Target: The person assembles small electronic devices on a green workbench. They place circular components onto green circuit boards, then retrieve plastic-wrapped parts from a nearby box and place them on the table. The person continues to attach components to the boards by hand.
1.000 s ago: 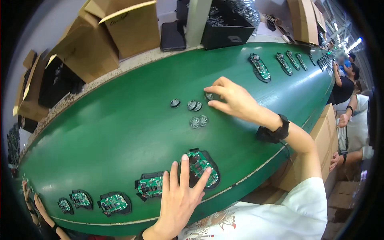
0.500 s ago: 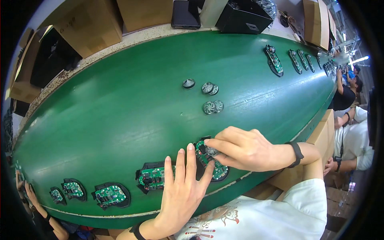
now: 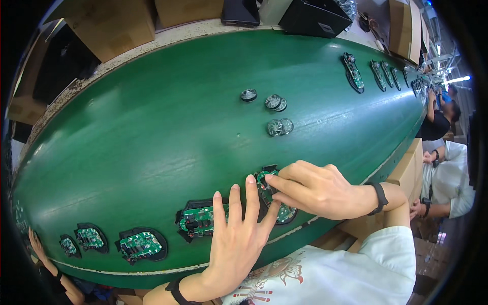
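My right hand [image 3: 320,190] bends over a green circuit board in a black casing [image 3: 287,214], its index fingertip and thumb down on the board. Whatever lies between those fingers is hidden from view. Spread flat, my left hand [image 3: 238,231] rests its thumb by the near side of that board, with its other fingers across the gap to a second cased circuit board [image 3: 199,221]. That second board lies partly under the left fingers. Farther off on the green surface sit several round clear wheel-like parts [image 3: 248,95], some overlapping in pairs.
More cased boards [image 3: 141,245] lie along the near left edge of the green work surface [image 3: 142,152]; others [image 3: 352,72] line the far right. Cardboard boxes [image 3: 109,30] and a black box [image 3: 314,19] stand along the back. Other people's hands [image 3: 36,245] show at left and right.
Both hands and the board under them appear slightly shifted right. The clear wheel-like part seen between my right fingers earlier is now out of sight beneath them.
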`<act>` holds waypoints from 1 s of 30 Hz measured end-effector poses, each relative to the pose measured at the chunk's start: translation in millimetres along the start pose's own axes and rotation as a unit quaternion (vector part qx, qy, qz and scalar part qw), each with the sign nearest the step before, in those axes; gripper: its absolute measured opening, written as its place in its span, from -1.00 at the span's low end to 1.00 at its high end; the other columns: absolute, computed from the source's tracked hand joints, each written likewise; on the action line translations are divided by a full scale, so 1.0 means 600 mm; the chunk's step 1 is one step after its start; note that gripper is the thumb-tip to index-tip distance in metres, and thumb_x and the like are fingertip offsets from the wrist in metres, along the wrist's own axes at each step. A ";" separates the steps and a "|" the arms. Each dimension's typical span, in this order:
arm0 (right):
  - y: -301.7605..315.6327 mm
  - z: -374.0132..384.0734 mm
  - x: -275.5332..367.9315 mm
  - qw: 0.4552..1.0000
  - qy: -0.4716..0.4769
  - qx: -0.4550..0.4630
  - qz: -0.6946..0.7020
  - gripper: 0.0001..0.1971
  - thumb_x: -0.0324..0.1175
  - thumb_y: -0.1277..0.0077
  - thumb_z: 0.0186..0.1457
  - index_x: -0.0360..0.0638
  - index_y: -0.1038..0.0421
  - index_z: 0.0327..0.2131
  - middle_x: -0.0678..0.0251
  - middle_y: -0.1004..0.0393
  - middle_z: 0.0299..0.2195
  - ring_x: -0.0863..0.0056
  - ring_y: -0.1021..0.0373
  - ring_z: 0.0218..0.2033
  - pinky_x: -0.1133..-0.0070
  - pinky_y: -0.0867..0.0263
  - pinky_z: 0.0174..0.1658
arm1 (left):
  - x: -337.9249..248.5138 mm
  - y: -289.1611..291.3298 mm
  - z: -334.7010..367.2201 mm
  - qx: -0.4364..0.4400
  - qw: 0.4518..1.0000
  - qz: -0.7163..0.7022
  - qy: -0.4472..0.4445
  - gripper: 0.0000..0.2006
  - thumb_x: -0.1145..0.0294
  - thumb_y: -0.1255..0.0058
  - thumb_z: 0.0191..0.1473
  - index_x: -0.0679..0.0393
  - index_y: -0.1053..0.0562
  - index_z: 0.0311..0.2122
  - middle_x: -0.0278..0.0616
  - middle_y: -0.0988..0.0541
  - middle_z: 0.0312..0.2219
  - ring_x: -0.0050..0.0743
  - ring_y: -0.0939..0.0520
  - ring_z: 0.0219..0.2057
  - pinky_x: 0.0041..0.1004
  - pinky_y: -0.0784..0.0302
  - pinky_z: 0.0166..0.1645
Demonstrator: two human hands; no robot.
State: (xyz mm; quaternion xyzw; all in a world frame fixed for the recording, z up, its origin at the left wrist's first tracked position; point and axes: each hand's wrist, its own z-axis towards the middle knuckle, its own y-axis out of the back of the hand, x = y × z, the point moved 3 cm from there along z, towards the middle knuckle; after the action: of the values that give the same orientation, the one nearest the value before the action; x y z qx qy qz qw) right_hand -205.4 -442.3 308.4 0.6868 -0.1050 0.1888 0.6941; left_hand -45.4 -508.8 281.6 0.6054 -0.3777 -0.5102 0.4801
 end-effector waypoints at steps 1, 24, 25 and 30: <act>-0.001 -0.003 -0.002 1.000 -0.002 -0.001 0.002 -0.58 -0.47 -0.14 -0.06 -0.32 -0.42 -0.06 0.34 -0.36 -0.35 0.50 -0.40 -0.38 0.59 -0.35 -0.61 | 0.000 0.000 0.002 -0.002 1.000 -0.001 -0.002 -0.52 0.37 0.01 0.03 -0.12 -0.41 0.12 0.19 -0.28 0.15 0.12 -0.46 0.02 0.13 -0.33 0.14; -0.020 -0.015 0.019 0.975 0.059 -0.008 -0.212 -0.69 -0.44 -0.09 -0.18 -0.54 -0.51 -0.36 0.17 -0.43 -0.33 0.49 -0.36 -0.32 0.67 -0.17 -0.71 | -0.001 -0.005 0.027 -0.018 0.999 -0.027 -0.012 -0.57 0.38 -0.03 -0.01 -0.14 -0.48 0.03 0.14 -0.31 0.10 0.03 -0.47 -0.03 0.07 -0.43 0.06; -0.023 -0.025 0.022 0.963 0.070 -0.030 -0.259 -0.67 -0.43 -0.09 -0.18 -0.55 -0.51 -0.34 0.16 -0.44 -0.33 0.49 -0.35 -0.33 0.70 -0.14 -0.71 | -0.002 -0.005 0.027 -0.015 0.999 -0.025 -0.013 -0.57 0.39 -0.03 -0.01 -0.15 -0.48 0.03 0.13 -0.31 0.10 0.02 -0.47 -0.03 0.07 -0.43 0.05; -0.016 -0.034 0.008 0.976 0.053 -0.036 -0.209 -0.51 -0.49 -0.11 -0.22 -0.55 -0.46 -0.11 0.12 -0.44 -0.32 0.57 -0.31 -0.50 0.72 -0.13 -0.68 | -0.005 -0.004 0.032 -0.012 1.000 -0.015 -0.022 -0.56 0.40 -0.03 -0.02 -0.17 -0.48 0.03 0.11 -0.30 0.11 0.00 -0.46 -0.02 0.07 -0.43 0.04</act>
State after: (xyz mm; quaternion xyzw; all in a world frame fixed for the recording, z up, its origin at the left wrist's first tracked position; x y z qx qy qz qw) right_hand -199.3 -421.3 301.0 0.6573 0.0714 0.0720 0.7468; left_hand -65.2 -508.9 279.7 0.5939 -0.3728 -0.5350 0.4712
